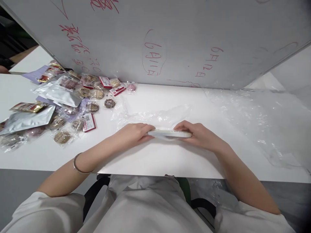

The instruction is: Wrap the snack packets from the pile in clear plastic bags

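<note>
A flat, pale, narrow object (168, 133), like a thin box or stack seen edge-on, lies on the white table (157, 158) in front of me. My left hand (134, 133) grips its left end and my right hand (198, 135) grips its right end. A metal bangle (78, 165) is on my left wrist. A crumpled clear plastic sheet (155, 113) lies just behind the object.
A heap of wrapped cookies and snacks (80, 97) with silver foil pouches (59, 94) covers the table's left. More clear plastic film (262, 123) spreads over the right side. A whiteboard (155, 42) with red writing stands along the back edge.
</note>
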`<state>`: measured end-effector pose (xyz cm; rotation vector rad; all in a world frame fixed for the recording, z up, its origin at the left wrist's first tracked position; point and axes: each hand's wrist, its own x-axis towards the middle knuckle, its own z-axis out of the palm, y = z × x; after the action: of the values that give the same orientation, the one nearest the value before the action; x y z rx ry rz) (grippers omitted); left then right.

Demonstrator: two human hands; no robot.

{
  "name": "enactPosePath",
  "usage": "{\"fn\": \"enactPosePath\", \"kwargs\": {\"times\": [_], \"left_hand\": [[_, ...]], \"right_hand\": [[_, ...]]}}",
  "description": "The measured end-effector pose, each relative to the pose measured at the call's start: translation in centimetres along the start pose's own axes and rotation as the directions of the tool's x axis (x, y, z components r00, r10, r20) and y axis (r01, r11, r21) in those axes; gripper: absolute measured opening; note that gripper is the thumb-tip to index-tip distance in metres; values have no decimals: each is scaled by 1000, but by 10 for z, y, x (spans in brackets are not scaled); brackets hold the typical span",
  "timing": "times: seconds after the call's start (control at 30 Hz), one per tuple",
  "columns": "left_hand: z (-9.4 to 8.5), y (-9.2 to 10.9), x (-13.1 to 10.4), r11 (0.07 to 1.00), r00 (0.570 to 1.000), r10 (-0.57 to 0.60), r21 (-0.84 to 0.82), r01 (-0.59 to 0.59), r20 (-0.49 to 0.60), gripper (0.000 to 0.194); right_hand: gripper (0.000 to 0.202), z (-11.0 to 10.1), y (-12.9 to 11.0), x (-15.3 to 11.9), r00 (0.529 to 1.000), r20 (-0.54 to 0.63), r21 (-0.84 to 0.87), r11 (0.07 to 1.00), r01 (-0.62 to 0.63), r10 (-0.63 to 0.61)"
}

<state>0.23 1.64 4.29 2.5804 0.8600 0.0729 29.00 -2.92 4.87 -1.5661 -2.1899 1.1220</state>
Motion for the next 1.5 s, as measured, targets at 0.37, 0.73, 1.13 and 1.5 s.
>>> {"fn": "enactPosePath", "kwargs": {"times": [0.37,0.73,1.13,1.5], "left_hand": [[1,-3,2,925,940,-340,180,335,-3,50],[-39,-97,1,958,962,-266,88,271,-69,48],[-46,-96,1,911,850,-383,4,412,-362,24],[-15,-26,-2,974,983,181,138,-177,-16,57]], "right_hand": [[41,1,28,24,936,-340,-105,986,-130,87],[33,-7,48,41,903,-383,306,949,-76,195],[39,-15,48,33,949,-180,156,960,-233,259],[73,13,8,9,937,-143,-432,872,231,-319]]}}
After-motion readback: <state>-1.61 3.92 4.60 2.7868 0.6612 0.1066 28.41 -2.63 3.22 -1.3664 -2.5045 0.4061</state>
